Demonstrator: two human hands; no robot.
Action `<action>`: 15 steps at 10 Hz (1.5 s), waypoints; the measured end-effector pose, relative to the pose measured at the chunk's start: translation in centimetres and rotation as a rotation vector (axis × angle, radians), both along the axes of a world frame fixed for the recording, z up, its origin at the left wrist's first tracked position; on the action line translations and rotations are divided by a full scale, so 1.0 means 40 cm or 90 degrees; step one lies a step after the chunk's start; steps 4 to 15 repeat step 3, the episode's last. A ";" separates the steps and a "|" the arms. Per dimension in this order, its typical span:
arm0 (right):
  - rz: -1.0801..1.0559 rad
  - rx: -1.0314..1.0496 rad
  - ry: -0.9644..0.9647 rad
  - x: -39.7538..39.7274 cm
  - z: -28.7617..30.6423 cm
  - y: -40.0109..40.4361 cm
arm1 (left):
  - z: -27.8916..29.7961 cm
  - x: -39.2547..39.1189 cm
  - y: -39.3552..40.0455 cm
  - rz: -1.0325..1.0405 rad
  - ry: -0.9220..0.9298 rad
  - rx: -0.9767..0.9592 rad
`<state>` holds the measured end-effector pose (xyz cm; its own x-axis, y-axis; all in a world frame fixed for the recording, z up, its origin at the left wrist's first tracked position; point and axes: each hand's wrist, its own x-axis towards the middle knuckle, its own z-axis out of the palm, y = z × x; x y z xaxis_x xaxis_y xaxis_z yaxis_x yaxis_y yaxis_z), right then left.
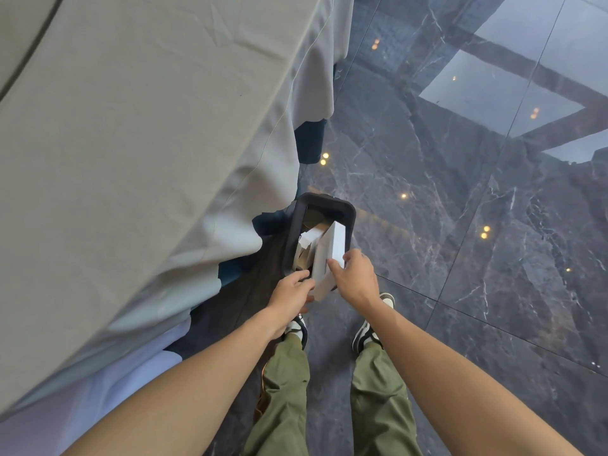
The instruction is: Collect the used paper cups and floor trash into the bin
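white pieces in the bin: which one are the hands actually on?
The large flat white box, leaning at the bin's right side. The left hand and right hand grip its near end; the smaller white scraps lie untouched deeper inside.

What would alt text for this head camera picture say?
Seen from above, a person's two hands, left hand and right hand, push a flat white box into a dark bin already holding white paper scraps, beside a grey-draped table on dark marble floor.

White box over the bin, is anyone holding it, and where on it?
Yes. Both hands hold the white box at its near end: the left hand at the lower left corner, the right hand on the right edge. Its far end dips into the bin.
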<state>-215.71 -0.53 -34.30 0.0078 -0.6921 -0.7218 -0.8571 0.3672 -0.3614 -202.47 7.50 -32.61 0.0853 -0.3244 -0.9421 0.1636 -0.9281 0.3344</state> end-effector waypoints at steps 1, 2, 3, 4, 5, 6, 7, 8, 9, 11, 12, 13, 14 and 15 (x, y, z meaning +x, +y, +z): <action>-0.001 0.011 -0.019 0.015 -0.010 -0.009 | -0.004 0.008 -0.004 0.006 0.001 -0.014; 0.051 0.047 -0.035 0.024 0.000 -0.006 | -0.002 0.017 0.000 -0.039 -0.029 -0.014; 0.102 0.090 -0.034 0.013 0.006 0.006 | 0.009 0.027 -0.006 -0.170 -0.125 -0.045; 0.102 0.090 -0.034 0.013 0.006 0.006 | 0.009 0.027 -0.006 -0.170 -0.125 -0.045; 0.102 0.090 -0.034 0.013 0.006 0.006 | 0.009 0.027 -0.006 -0.170 -0.125 -0.045; 0.102 0.090 -0.034 0.013 0.006 0.006 | 0.009 0.027 -0.006 -0.170 -0.125 -0.045; 0.102 0.090 -0.034 0.013 0.006 0.006 | 0.009 0.027 -0.006 -0.170 -0.125 -0.045; 0.102 0.090 -0.034 0.013 0.006 0.006 | 0.009 0.027 -0.006 -0.170 -0.125 -0.045; 0.102 0.090 -0.034 0.013 0.006 0.006 | 0.009 0.027 -0.006 -0.170 -0.125 -0.045; 0.102 0.090 -0.034 0.013 0.006 0.006 | 0.009 0.027 -0.006 -0.170 -0.125 -0.045; 0.102 0.090 -0.034 0.013 0.006 0.006 | 0.009 0.027 -0.006 -0.170 -0.125 -0.045; 0.102 0.090 -0.034 0.013 0.006 0.006 | 0.009 0.027 -0.006 -0.170 -0.125 -0.045; 0.102 0.090 -0.034 0.013 0.006 0.006 | 0.009 0.027 -0.006 -0.170 -0.125 -0.045; 0.102 0.090 -0.034 0.013 0.006 0.006 | 0.009 0.027 -0.006 -0.170 -0.125 -0.045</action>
